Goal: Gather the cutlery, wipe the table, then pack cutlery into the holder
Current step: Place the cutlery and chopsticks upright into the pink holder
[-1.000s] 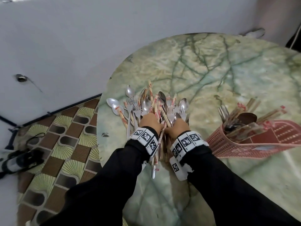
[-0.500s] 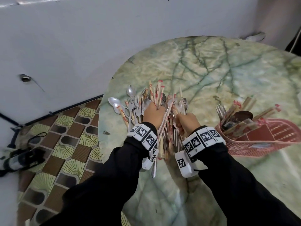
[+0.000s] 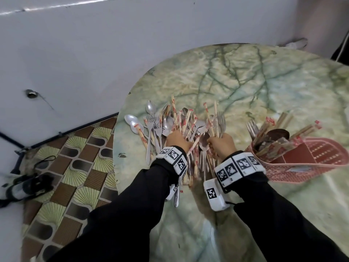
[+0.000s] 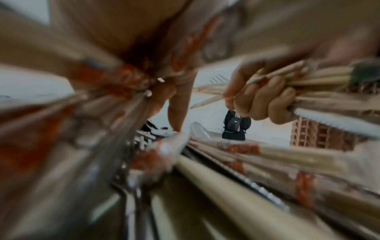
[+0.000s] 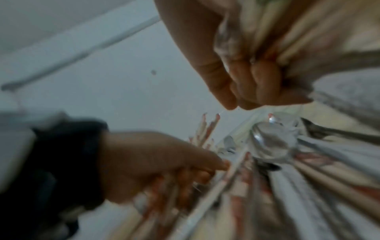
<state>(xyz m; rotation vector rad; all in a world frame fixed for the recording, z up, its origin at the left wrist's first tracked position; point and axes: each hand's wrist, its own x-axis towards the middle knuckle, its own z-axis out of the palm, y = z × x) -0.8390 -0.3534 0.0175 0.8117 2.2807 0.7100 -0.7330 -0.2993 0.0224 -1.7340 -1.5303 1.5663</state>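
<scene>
A person in black sleeves works at a round table (image 3: 245, 87) with a green marbled top, seen from above. Both wrists wear white bands printed with black square markers.

The landmark is a pile of cutlery (image 3: 181, 129) near the table's left edge: metal spoons, forks and paper-wrapped wooden chopsticks with red print, fanned out away from the person. Two spoons (image 3: 132, 121) lie at the pile's far left, close to the table's edge.

The left hand (image 3: 176, 139) sits on the left half of the pile, fingers curled around a bundle of chopsticks and utensil handles. The right hand (image 3: 221, 144) is just beside it on the right half of the pile, fingers closed around another bundle, with a spoon bowl (image 3: 204, 140) showing between the two hands. The left wrist view shows the right hand (image 4: 265, 100) fist-like around several chopsticks; the right wrist view, badly blurred, shows the left hand (image 5: 156, 162) curled into the sticks.

To the right of the pile, near but apart from it, a pink plastic mesh cutlery holder (image 3: 309, 165) lies tipped on its side on the table. Forks, a dark spoon and more wrapped chopsticks stick out of its open mouth towards the pile.

Left of the table, a patterned brown and yellow tiled floor (image 3: 75, 167) meets a grey-white wall (image 3: 94, 53).
</scene>
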